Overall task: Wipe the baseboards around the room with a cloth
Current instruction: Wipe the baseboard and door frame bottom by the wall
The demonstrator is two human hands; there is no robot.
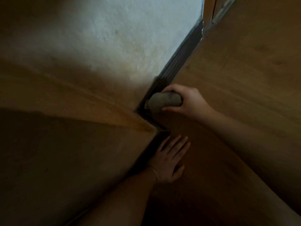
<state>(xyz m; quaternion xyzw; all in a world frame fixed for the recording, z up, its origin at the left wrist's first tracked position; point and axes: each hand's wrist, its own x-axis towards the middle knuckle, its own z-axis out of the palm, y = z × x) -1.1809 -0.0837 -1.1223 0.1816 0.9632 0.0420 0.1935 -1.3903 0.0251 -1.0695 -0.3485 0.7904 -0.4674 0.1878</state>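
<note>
Baseboard (182, 53): I count one dark strip, running along the foot of the pale wall (123, 35) down to a corner where a brown panel (65, 98) juts out. One grey-green cloth (164, 101) and two hands are in view. The wooden floor (244, 66) fills the right side; the jutting panel crowds the corner and hides the strip beyond it. My right hand (189, 101) grasps the bunched cloth, fingers curled round it, pressing it against the baseboard near that corner. My left hand (169, 162) lies flat on the floor, fingers straight and spread, just beside the panel's dark base.
</note>
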